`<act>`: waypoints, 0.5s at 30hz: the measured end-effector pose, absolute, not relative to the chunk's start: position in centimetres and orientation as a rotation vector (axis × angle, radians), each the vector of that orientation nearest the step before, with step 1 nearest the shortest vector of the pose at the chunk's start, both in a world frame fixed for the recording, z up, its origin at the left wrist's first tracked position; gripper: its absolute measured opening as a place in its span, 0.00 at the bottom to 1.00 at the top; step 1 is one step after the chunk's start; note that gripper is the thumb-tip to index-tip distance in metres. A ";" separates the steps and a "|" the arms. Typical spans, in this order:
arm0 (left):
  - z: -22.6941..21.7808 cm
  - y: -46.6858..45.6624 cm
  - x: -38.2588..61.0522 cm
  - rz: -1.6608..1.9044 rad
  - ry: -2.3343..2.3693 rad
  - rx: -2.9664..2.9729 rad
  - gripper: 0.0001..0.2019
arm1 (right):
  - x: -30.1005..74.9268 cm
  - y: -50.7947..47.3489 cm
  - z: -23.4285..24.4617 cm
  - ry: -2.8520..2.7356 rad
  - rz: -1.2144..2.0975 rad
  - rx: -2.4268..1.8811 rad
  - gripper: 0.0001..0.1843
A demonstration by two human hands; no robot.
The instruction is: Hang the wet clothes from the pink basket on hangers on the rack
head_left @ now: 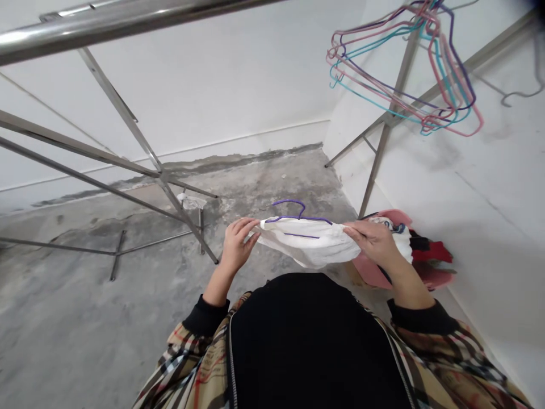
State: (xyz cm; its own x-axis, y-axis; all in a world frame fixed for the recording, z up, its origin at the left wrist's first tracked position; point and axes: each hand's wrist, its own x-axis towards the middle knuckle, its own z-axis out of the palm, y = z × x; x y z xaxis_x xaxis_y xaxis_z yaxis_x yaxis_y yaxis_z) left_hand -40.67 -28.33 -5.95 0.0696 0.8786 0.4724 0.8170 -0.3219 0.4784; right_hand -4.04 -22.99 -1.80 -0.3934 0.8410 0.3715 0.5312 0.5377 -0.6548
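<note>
A white garment [315, 253] hangs on a purple clothes hanger [301, 215] in front of my body. The hanger's hook points up and away from me, and part of its lower bar shows through the garment's neck opening. My left hand [239, 241] pinches the garment at its left shoulder, fingers on top and thumb below. At the opposite shoulder, my right hand [374, 241] grips the cloth between thumb and fingers. The hanger's ends are hidden inside the fabric.
Pink, blue and purple hangers [404, 102] hang in a bunch at upper right. A metal drying rack [159, 173] stands at left, its thick top rail [128, 25] crossing overhead. Beside my right hand, a pink basin [374, 271] holds clothes. White walls meet the concrete floor [85, 329].
</note>
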 end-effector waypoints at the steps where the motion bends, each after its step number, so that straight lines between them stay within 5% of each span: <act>1: -6.0 -28.2 -40.2 1.098 1.788 2.232 0.14 | -4.2 -23.0 -1.8 -2.090 0.589 -1.091 0.15; 15: -3.9 -27.3 -42.3 1.063 1.809 2.230 0.14 | -1.5 -22.8 -2.0 -2.170 0.784 -1.168 0.19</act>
